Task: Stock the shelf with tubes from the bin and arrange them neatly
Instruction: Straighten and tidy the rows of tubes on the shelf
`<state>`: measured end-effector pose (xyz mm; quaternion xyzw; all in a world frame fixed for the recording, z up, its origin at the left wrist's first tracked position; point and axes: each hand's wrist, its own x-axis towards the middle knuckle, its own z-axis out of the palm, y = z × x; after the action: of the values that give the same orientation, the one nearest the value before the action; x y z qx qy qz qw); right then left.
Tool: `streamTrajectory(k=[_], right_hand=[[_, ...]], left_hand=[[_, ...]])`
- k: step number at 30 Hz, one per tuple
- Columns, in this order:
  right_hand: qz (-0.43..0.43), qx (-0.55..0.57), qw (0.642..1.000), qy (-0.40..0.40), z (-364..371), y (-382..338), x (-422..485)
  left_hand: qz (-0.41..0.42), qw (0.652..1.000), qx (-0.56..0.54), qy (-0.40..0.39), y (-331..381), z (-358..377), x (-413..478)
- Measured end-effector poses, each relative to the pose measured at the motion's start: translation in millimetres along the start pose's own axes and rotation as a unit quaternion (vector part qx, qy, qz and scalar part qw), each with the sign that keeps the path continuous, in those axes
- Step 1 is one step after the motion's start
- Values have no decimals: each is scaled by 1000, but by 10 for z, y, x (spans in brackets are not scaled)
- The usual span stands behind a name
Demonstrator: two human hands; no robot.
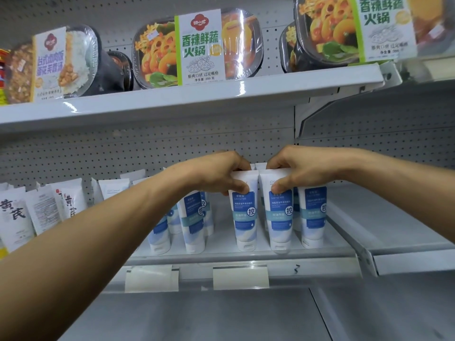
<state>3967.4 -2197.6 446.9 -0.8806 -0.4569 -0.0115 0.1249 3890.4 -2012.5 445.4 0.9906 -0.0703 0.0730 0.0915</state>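
Both hands reach to the middle shelf point(246, 257) of a white store rack. The left hand point(216, 172) pinches the flat crimped top of a blue-and-white tube point(243, 212) that stands cap-down near the shelf's front edge, thumb on the front face and fingers curled behind; its grip is closed on that tube. The right hand point(295, 171) pinches the top of the neighbouring tube point(278, 215) in the same way, thumb in front, so its grip is closed on that one. The two held tubes stand upright, just beside each other, their top edges almost touching.

A third tube point(314, 215) of the same kind stands just to the right of them, and more of the same blue tubes point(190, 225) stand to the left, partly hidden behind the left forearm, some leaning slightly. Further left on the same shelf are white tubes with large dark characters point(14, 215), packed close together.

On the upper shelf point(187, 99) sit wrapped ready-meal trays point(197, 48) with green-lettered sleeves. Two blank price-tag holders point(240, 276) hang on the front rail of the middle shelf. The shelf section to the right point(384, 232) is bare, and no bin is in view
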Motion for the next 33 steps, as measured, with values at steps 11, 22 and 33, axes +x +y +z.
streamTrajectory(k=[11, 22, 33], right_hand=[[-61, 42, 991, 110, -112, -70, -40], [-51, 32, 990, 130, -146, -409, 493], [60, -27, 998, -5, -120, -497, 863]], left_hand=[[11, 987, 0, 160, -157, -435, -432], [-3, 998, 50, 24, -942, -640, -133], [75, 995, 12, -66, -1278, -424, 264]])
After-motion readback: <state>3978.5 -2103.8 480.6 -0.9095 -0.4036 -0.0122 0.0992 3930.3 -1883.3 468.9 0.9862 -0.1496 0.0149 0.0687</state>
